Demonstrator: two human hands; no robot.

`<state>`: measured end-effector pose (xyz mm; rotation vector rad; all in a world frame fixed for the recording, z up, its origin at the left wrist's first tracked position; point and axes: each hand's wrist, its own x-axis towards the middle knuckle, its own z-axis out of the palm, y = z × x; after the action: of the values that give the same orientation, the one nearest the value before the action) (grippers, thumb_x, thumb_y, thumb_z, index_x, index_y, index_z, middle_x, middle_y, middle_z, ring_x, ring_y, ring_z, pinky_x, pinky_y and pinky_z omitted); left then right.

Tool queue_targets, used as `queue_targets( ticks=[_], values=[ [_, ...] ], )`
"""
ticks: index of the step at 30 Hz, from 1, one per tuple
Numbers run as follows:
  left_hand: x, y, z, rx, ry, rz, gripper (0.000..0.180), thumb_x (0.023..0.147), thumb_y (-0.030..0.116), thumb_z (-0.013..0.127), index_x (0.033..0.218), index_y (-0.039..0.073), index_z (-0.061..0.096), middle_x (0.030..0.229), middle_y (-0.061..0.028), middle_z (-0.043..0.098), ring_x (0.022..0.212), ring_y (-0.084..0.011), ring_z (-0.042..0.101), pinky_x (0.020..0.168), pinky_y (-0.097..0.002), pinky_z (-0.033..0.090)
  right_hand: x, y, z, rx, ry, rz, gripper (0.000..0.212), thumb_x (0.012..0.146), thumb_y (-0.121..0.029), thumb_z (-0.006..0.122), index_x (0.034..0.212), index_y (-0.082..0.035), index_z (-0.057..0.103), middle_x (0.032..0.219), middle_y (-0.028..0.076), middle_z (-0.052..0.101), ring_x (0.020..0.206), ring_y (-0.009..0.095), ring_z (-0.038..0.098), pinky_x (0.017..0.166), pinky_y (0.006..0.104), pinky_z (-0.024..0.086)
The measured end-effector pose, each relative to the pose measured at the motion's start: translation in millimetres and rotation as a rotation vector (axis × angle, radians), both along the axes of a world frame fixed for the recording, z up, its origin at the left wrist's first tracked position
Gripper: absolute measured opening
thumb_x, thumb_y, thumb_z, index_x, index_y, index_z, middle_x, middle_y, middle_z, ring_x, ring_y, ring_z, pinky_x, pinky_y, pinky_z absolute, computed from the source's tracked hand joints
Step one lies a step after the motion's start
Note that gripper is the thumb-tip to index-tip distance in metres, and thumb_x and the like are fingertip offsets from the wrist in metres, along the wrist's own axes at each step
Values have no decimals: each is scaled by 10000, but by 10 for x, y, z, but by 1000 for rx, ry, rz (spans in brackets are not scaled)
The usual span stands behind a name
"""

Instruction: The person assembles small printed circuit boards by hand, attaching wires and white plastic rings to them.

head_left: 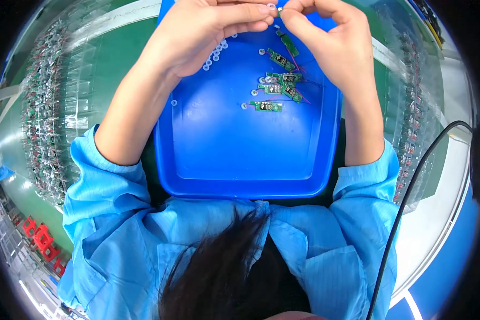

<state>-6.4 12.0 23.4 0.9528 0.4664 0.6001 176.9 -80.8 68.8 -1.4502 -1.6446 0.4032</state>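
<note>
Over the far end of a blue tray (240,184), my two hands almost meet. My left hand (210,26) is closed, with a small translucent white ring (271,7) pinched at its fingertips. Thumb and finger of my right hand (333,40) pinch a tiny round whitish part (280,9); what it is attached to is hidden. Below the right hand lie several small green circuit boards (268,106) with displays, thin wires and round discs (244,106). More white rings (216,52) are scattered beneath my left hand, and one lone ring (174,102) rests by the tray's left side.
Bundles of wired parts in clear plastic bags (42,112) line the green table (112,58) on the left, with more bagged parts (408,106) on the right. A black cable (405,208) curves down the right side. Red stools (41,240) stand at lower left.
</note>
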Motion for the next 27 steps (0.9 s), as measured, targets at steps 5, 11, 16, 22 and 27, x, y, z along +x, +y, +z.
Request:
queue_targets(
  ticks=[5,11,16,22,27],
  values=[
    [62,145,-277,212,-248,-93,208,942,13,718,1144,-36,720,1030,-118,753,905,-158,714,846,-258,571,-38,4,-80,53,-237,-82,185,810,-216,783,857,-46,728,801,98,710,805,211,682,776,356,530],
    [48,-60,-64,41,-21,6,205,930,0,724,1132,-34,722,1031,-109,754,925,-151,716,862,-260,567,-87,-65,13,29,-123,-132,81,778,-82,758,774,-27,699,748,80,654,810,224,618,752,352,496],
    [66,-117,-69,217,26,108,202,921,-28,727,1122,-45,715,1027,-102,753,928,-133,717,849,-244,579,-82,-46,-58,252,-312,-114,90,721,-52,767,753,-45,683,710,81,627,791,269,596,726,367,483],
    [112,-207,-31,437,193,280,177,934,-3,731,1100,-64,721,1009,-110,761,904,-127,723,834,-250,594,-89,-20,-14,381,-448,-32,114,700,-5,766,764,-48,682,736,75,650,785,277,583,709,379,485],
    [122,-220,10,399,195,237,179,935,6,735,1096,-72,725,1010,-123,764,909,-133,729,826,-249,600,-76,-48,18,325,-378,-33,116,718,13,769,800,-33,703,743,93,656,795,284,595,688,385,497]
  ],
)
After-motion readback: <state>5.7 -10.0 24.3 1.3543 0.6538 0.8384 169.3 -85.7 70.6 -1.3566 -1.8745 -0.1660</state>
